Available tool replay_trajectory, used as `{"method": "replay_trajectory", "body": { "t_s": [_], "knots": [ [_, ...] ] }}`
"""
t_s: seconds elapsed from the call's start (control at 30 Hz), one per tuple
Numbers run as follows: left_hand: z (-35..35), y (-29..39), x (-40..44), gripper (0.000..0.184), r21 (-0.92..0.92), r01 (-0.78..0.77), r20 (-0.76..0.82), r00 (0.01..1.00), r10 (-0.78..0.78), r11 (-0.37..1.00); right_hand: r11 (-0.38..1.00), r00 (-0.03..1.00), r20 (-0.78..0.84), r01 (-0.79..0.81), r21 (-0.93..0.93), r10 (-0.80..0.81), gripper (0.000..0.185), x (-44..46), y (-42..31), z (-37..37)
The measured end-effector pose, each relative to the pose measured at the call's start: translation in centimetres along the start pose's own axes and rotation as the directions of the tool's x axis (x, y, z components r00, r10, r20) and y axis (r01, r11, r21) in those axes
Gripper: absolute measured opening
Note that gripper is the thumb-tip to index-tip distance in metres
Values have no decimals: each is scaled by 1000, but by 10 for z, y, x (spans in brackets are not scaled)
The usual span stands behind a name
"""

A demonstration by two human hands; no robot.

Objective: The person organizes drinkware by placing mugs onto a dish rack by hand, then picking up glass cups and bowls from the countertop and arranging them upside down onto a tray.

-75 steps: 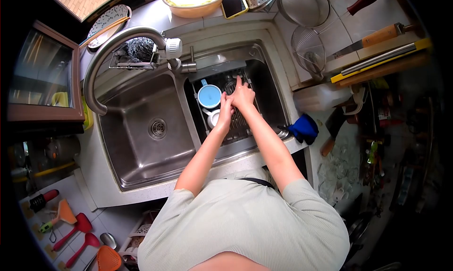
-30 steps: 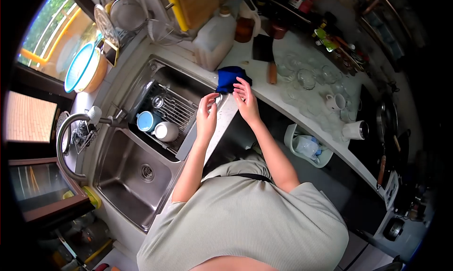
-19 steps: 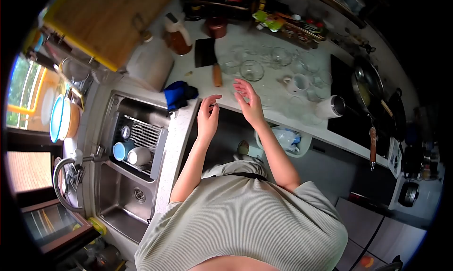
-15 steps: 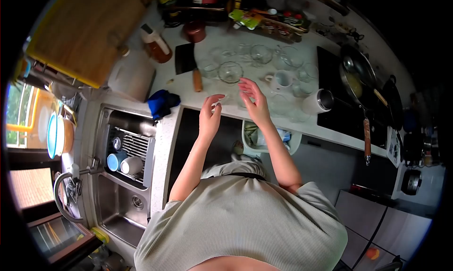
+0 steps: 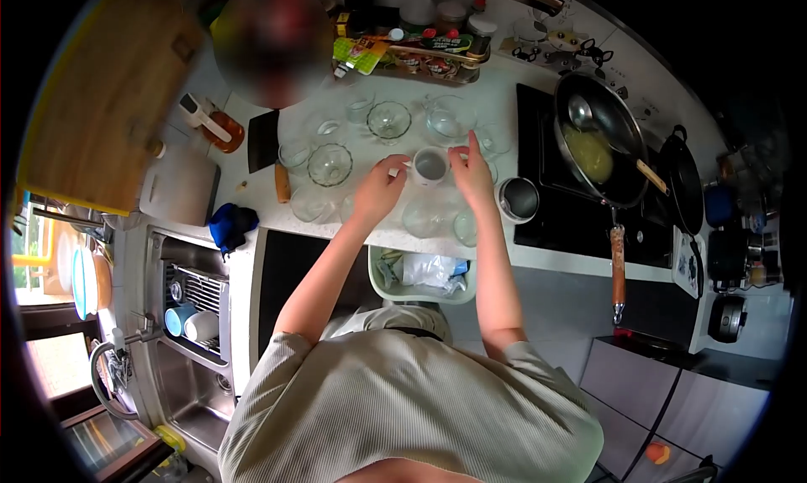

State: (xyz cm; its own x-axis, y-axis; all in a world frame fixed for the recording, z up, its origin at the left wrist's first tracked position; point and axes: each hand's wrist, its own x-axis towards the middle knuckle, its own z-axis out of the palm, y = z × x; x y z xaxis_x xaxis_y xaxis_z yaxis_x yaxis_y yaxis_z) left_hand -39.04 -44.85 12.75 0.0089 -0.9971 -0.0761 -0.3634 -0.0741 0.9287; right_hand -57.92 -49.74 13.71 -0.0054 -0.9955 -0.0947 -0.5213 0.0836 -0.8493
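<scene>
A white mug (image 5: 430, 167) stands on the counter among clear glass bowls and cups. My left hand (image 5: 381, 189) is at its left side, fingertips closed at the handle. On the other side my right hand (image 5: 473, 179) touches or nearly touches the rim with its thumb; the index finger points up and apart. A ribbed glass bowl (image 5: 329, 164) is left of my left hand, another (image 5: 389, 122) lies behind. Just right of my right wrist stands an open-topped cylindrical container (image 5: 518, 200).
A pan (image 5: 590, 153) with a ladle rests on the black stove (image 5: 542, 138). At the left are a cleaver (image 5: 263, 142), a blue cloth (image 5: 233, 226), a jug (image 5: 179, 184) and the sink (image 5: 189, 390) with two mugs in a rack. A bin (image 5: 423, 294) hangs below the counter edge.
The view has turned from the sink to the glassware counter. Both hands have left the sink rack and come to either side of the white mug, my left hand closing at its handle.
</scene>
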Motion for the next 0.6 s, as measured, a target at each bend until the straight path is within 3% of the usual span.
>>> {"method": "replay_trajectory", "body": {
  "t_s": [0.07,0.2,0.3,0.5,0.6],
  "knots": [
    [6,5,23,33,141,15,-42,999,-9,990,993,996,41,-72,-96,76,69,11,7,-2],
    [19,21,66,46,393,65,-57,997,-47,917,994,994,-10,-109,-12,109,74,27,18,6],
    [32,28,98,58,544,135,33,983,-182,828,986,986,-57,-153,66,157,79,32,18,17],
    [54,27,133,70,482,266,135,919,-371,835,933,973,53,-230,275,224,79,40,27,25],
    [70,3,151,67,568,257,47,938,-343,782,901,963,97,-270,339,252,80,41,28,25]
  ]
}}
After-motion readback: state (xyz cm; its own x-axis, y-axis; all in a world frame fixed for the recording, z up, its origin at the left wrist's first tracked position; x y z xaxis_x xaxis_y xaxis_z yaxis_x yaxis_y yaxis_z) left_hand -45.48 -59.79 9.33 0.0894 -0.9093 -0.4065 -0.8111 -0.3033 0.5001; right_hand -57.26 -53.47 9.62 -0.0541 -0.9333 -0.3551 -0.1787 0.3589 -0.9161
